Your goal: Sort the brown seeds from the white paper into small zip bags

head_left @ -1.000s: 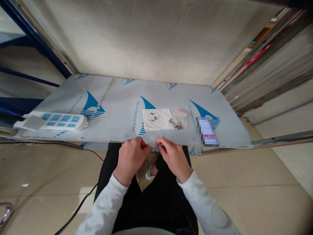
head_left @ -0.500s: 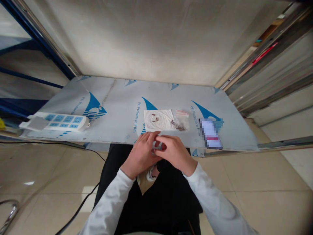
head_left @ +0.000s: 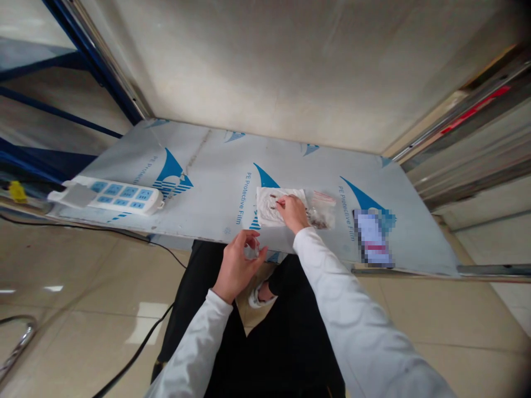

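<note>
My left hand [head_left: 237,266] is curled around a small clear plastic container [head_left: 251,250] just off the table's front edge. Its thumb and fingers grip the sides, and part of it is hidden. Farther forward, my right hand [head_left: 295,213] rests over a white, crinkled paper sheet [head_left: 265,219]. Thumb and forefinger are pinched on a small brown piece, mostly covered by the fingertips. Another small brown piece [head_left: 272,195] lies on the sheet beside them. Right of that hand is a clear zip bag [head_left: 327,209] with dark brown bits inside.
The table [head_left: 211,182] is covered in printed protective film. A white power strip [head_left: 124,197] lies at its left, and a blurred-out phone [head_left: 374,239] at its right. A black cable [head_left: 136,345] runs down over the tiled floor. A pale wall rises behind the table.
My right hand has left the container and reached forward to the brown pieces on the paper sheet. My left hand keeps the container near the table edge. The view has shifted slightly.
</note>
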